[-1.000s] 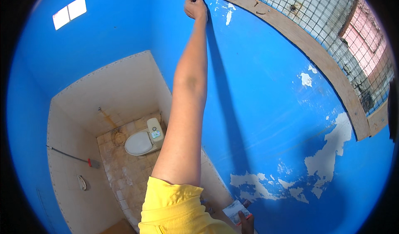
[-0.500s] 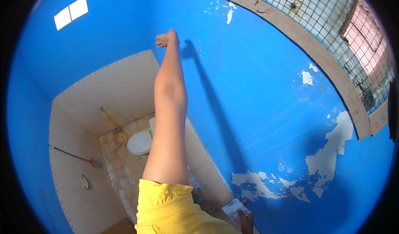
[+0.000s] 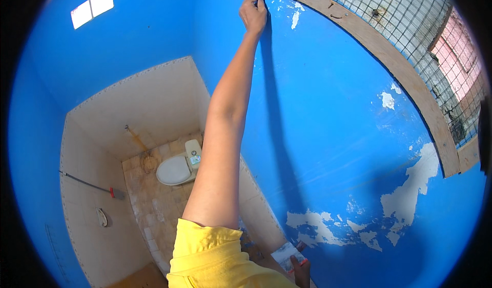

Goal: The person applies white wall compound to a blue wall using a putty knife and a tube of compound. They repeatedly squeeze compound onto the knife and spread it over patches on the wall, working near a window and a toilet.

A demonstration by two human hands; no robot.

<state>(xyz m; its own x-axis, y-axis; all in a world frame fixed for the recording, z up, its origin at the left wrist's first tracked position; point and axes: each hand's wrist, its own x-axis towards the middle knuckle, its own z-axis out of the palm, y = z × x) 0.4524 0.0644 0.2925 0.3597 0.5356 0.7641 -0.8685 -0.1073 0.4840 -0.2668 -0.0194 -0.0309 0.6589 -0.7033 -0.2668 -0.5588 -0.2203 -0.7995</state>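
Observation:
My left arm, in a yellow sleeve, stretches up along the blue wall. My left hand is closed, its bent fingertips at a small white patch of peeled paint high on the wall. Whatever is between them, if anything, is too small to make out. Low on the right, my right hand grips a flat scraper with a wide, smeared pale blade and a bit of red at its edge. Larger bare patches show on the wall above and right of that hand.
A wooden strip and wire mesh border the wall's top. Below left, a toilet stands on the stained tile floor. A long-handled brush leans at the tiled left side. A small window is in the far wall.
My left hand has moved up and right, from in front of the wall to its upper edge, and its fingers have drawn together. My right hand still holds the scraper in nearly the same place.

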